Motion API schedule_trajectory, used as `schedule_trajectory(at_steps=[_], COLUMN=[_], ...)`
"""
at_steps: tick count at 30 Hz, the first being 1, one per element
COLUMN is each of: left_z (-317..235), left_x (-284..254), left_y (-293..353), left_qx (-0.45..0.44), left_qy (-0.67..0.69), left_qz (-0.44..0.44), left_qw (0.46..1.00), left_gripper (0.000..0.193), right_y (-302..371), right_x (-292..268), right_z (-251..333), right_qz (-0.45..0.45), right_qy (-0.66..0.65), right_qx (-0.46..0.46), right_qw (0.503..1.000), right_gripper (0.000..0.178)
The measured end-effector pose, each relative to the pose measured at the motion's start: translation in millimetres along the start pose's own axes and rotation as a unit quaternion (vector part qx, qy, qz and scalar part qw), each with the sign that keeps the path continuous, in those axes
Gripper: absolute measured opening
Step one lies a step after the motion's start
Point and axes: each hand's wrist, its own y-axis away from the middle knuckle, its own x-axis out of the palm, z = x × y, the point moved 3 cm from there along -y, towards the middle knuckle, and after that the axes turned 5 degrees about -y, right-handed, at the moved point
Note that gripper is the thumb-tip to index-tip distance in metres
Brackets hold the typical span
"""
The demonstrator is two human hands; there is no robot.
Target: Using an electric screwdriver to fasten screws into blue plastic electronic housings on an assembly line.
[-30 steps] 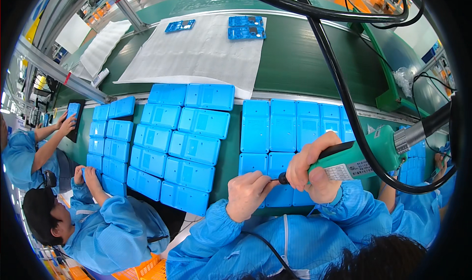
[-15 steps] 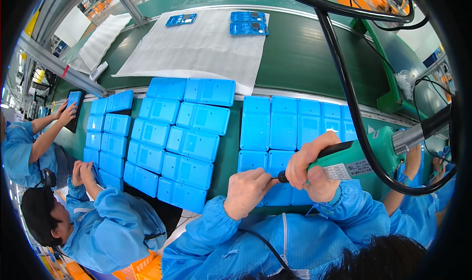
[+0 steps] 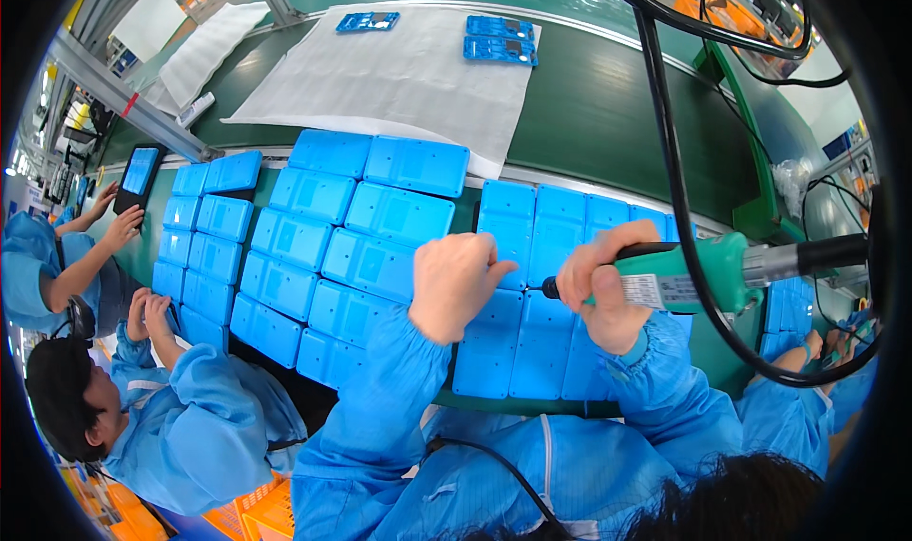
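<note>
My right hand (image 3: 608, 289) is wrapped round a green electric screwdriver (image 3: 708, 273), which lies nearly level with its dark tip pointing left. My left hand (image 3: 458, 284) is closed in a loose fist with the thumb toward that tip, a small gap away. Whatever the fist may hold is hidden. Beneath both hands lie rows of flat blue plastic casings (image 3: 489, 360) with small holes near their corners. The tip is over the seams between these casings; whether it touches one I cannot tell.
More blue casings (image 3: 313, 242) lie in rows to the left. White foam sheet (image 3: 304, 85) on the green conveyor bears several blue parts (image 3: 500, 51). A black cable (image 3: 665, 151) loops in front of the screwdriver. Co-workers (image 3: 199, 427) sit at both sides; an orange crate (image 3: 271, 512) stands below.
My left hand has left the screwdriver's tip, moving left and away from me, its pinch now a fist. The screwdriver is more level. At far left, a co-worker's hands have moved off a dark device.
</note>
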Motion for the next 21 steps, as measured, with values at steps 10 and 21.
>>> schedule_trajectory(at_steps=[10, 21], left_z=[15, 14], left_x=[20, 22], left_y=[-10, -9], left_qx=[-0.012, 0.009], left_qy=[-0.066, -0.069], left_qz=[0.090, 0.100], left_qw=[0.994, 0.993], left_gripper=[0.036, 0.032], right_y=[1, 5], right_x=[0, -3], right_z=[-17, -25], right_qz=[0.008, 0.036], right_qy=[0.019, 0.076], right_qx=[-0.005, -0.004], right_qw=[1.000, 0.996], right_gripper=[0.029, 0.028])
